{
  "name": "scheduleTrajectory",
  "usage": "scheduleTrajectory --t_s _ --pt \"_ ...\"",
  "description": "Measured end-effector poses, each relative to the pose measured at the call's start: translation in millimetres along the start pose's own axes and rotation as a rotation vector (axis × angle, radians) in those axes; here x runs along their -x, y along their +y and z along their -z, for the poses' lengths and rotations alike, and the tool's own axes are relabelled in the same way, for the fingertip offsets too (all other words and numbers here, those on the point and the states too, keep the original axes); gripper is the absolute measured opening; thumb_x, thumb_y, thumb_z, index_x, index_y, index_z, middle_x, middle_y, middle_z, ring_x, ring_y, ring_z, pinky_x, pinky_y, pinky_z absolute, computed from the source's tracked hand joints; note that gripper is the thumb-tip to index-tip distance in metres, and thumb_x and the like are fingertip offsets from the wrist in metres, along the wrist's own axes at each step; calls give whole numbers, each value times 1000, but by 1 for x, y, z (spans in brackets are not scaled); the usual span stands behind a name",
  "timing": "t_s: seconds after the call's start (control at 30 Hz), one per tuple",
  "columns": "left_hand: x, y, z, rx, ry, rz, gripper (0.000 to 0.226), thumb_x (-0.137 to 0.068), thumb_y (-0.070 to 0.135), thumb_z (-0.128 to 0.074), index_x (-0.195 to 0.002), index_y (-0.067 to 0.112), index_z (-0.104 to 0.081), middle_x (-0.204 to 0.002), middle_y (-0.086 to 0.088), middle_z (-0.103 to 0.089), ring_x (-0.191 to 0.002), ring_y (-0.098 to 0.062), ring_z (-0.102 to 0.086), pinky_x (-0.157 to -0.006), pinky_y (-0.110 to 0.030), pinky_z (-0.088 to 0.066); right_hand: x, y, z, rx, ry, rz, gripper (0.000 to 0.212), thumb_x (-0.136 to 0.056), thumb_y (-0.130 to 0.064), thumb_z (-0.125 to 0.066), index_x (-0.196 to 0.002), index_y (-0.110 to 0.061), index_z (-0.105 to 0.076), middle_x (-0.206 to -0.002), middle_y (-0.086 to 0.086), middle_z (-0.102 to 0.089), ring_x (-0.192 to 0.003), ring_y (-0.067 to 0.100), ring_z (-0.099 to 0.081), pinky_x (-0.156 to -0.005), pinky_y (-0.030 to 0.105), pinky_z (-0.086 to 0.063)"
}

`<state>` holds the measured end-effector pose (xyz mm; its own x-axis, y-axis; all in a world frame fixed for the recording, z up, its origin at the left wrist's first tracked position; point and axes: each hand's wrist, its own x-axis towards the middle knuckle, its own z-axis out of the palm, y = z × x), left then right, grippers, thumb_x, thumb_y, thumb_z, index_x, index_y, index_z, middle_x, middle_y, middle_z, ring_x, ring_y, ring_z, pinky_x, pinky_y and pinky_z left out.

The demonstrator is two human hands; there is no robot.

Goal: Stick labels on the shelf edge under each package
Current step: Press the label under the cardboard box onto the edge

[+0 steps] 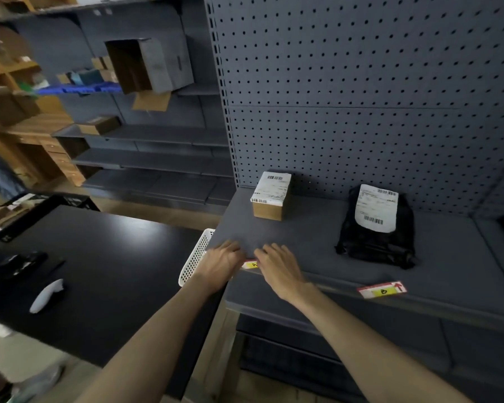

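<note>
Looks about halfway or better. One label (pixel 381 290) already sits on the shelf edge (pixel 326 282) lower right, under the black bag package (pixel 376 228). Both hands, left hand (pixel 220 261) and right hand (pixel 278 267), lie flat at centre frame, fingers spread and pressing a second label (pixel 250 264) (mostly covered) onto the edge below the cardboard box package (pixel 269 196). Neither grips anything. Probably just smoothing left.
</note>
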<state>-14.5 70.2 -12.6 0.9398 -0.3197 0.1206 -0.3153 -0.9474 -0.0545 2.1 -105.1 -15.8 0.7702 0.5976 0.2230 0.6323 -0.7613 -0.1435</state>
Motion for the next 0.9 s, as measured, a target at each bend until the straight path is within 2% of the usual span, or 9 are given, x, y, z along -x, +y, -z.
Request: scheduleTrajectory --t_s 0.17,0.27,0.33,0.43,0.53,0.7,0.9 --pt "-1 -5 -1 89 45 -59 14 -93 18 -57 -95 11 -68 -100 -10 -64 -102 -29 -59 -74 -43 -51 -2 -3 -3 5 18 -69 15 -87 -5 -64 -101 -9 -61 -101 10 -62 -92 26 -56 -77 34 -43" --pt "-3 -7 -1 81 67 -138 4 -84 7 -67 -84 9 -71 -90 -10 -68 -92 -30 -63 -68 -37 -50 -1 0 -4 4 43 -120 8 -86 -7 -66 -92 -9 -62 -96 10 -59 -86 24 -54 -71 30 -38" --pt "-6 -10 -3 33 52 -228 10 -76 -1 -71 -81 8 -70 -87 -11 -68 -87 -29 -64 -70 -35 -52 -1 -1 -6 -5 55 -150 6 -86 -5 -66 -90 -9 -64 -93 8 -62 -82 23 -56 -71 29 -39" --pt "-13 -11 -8 -83 -39 -288 19 -84 -2 -56 -97 5 -67 -104 -14 -64 -105 -31 -57 -89 -41 -48 1 -1 -10 -12 61 -193 7 -85 -4 -67 -83 -10 -66 -82 6 -66 -73 21 -58 -70 30 -41" --pt "-17 -13 -13 -224 -122 -341 24 -90 2 -49 -110 5 -62 -118 -13 -58 -116 -28 -49 -99 -38 -41 4 -2 -17 2 34 -217 5 -86 -7 -67 -83 -11 -68 -81 5 -68 -73 20 -60 -74 32 -44" --pt "-21 -12 -14 -351 -141 -383 21 -87 3 -55 -105 7 -64 -114 -10 -62 -111 -26 -52 -94 -35 -44 7 -5 -26 20 -5 -257 2 -84 -8 -70 -83 -9 -69 -79 8 -68 -71 23 -61 -74 35 -44" --pt "-25 -11 -19 -291 -210 -300 21 -88 3 -54 -107 9 -62 -117 -9 -58 -115 -24 -48 -93 -33 -43 6 -2 -27 82 -37 -204 4 -88 -8 -65 -84 -10 -67 -81 8 -68 -75 24 -60 -81 38 -41"
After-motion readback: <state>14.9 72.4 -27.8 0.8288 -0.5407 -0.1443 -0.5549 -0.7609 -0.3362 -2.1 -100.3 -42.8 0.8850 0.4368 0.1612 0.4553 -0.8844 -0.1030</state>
